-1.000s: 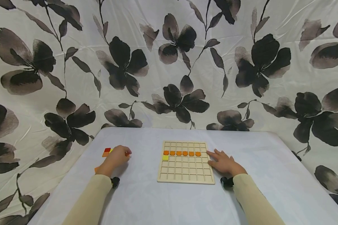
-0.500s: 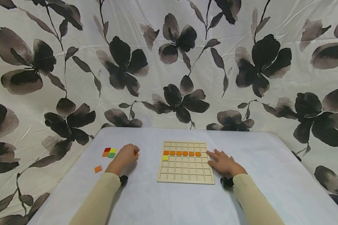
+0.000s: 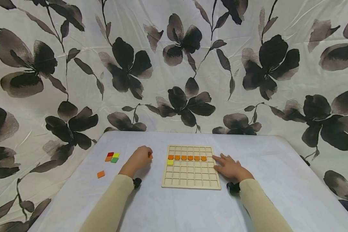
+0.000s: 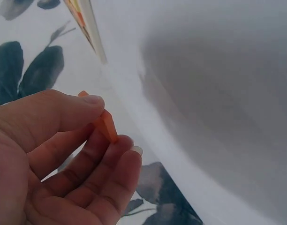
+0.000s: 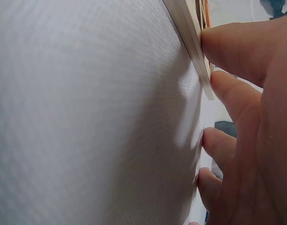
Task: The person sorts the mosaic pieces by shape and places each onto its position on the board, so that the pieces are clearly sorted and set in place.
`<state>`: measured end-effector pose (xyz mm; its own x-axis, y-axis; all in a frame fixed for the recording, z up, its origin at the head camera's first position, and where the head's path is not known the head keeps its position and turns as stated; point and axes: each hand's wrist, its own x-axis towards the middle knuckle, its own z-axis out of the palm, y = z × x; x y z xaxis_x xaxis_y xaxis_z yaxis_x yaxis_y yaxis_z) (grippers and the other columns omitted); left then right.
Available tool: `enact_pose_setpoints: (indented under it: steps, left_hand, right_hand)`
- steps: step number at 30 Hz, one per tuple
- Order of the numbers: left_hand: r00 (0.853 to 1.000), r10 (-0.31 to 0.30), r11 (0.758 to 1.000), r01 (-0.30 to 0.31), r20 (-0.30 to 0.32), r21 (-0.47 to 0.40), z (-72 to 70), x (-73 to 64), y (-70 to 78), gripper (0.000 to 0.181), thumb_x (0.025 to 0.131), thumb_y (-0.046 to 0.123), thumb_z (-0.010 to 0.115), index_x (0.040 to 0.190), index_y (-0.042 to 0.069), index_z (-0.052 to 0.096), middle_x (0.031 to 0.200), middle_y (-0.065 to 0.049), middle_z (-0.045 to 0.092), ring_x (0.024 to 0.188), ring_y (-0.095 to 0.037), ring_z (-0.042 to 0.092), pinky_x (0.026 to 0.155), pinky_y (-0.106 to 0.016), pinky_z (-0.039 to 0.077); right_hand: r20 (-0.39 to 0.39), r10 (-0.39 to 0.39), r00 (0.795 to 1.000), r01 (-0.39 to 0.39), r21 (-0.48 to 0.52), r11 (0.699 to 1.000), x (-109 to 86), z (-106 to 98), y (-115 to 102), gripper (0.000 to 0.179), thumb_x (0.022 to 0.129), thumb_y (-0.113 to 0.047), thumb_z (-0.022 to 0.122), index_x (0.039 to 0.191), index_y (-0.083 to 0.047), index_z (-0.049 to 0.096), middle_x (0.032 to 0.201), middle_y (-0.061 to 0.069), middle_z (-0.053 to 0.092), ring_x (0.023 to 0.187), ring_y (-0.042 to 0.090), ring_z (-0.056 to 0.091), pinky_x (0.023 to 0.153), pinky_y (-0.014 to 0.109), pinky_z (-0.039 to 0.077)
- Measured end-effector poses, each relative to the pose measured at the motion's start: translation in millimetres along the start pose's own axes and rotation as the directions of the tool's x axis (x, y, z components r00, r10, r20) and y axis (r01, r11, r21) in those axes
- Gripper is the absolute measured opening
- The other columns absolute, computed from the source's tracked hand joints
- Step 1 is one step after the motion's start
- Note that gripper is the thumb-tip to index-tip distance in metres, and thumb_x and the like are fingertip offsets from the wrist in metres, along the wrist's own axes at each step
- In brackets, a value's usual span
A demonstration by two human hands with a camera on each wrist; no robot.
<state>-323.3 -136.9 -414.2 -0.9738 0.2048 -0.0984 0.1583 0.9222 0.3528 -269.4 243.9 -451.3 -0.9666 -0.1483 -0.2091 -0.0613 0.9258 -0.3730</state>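
My left hand (image 3: 139, 158) is raised over the table, left of a wooden grid board (image 3: 191, 181). Thumb and fingers pinch a small orange tile (image 4: 106, 124), partly covered by the thumb in the left wrist view. Several round orange pieces (image 3: 190, 158) form a line across the board's upper part. A yellow square tile (image 3: 170, 162) lies below the leftmost of them. My right hand (image 3: 232, 168) is spread at the board's right side, and its fingertips touch the wooden edge (image 5: 192, 47) in the right wrist view.
At the table's left, red (image 3: 111, 154), yellow (image 3: 116, 155), orange (image 3: 108, 159) and green (image 3: 114, 160) tiles lie close together. A single orange tile (image 3: 101, 174) lies nearer me. White cloth covers the table (image 3: 174, 209); a floral curtain (image 3: 162, 74) hangs behind.
My left hand has moved right, away from the coloured tiles toward the board, carrying the orange tile. The tiles it covered now show. My right hand has stayed at the board's edge.
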Motion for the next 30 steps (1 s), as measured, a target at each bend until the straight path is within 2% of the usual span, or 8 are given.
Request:
enact_pose_setpoints:
  steps: [19,30]
  left_hand:
    - [0.996,0.086,0.996,-0.086,-0.013,0.016,7.1,4.9,36.7,0.026,0.088,0.008,0.065,0.114,0.002,0.067,0.104,-0.009,0.065,0.092,-0.021,0.054,0.091,-0.038,0.049]
    - [0.994,0.112,0.993,-0.112,0.011,-0.024,13.7,5.0,56.1,0.027,0.088,0.006,0.065,0.114,0.003,0.068,0.106,-0.009,0.065,0.093,-0.021,0.055,0.090,-0.038,0.049]
  right_hand:
    - [0.004,-0.002,1.000,0.002,0.003,1.000,0.2,0.2,0.0,0.057,0.099,-0.046,0.044,0.150,-0.024,0.036,0.158,0.022,0.024,0.144,0.051,0.014,0.107,0.075,0.009]
    - [0.006,-0.011,1.000,0.011,0.016,1.000,-0.9,-0.9,-0.6,0.057,0.099,-0.046,0.045,0.150,-0.024,0.036,0.158,0.022,0.024,0.143,0.052,0.014,0.106,0.076,0.008]
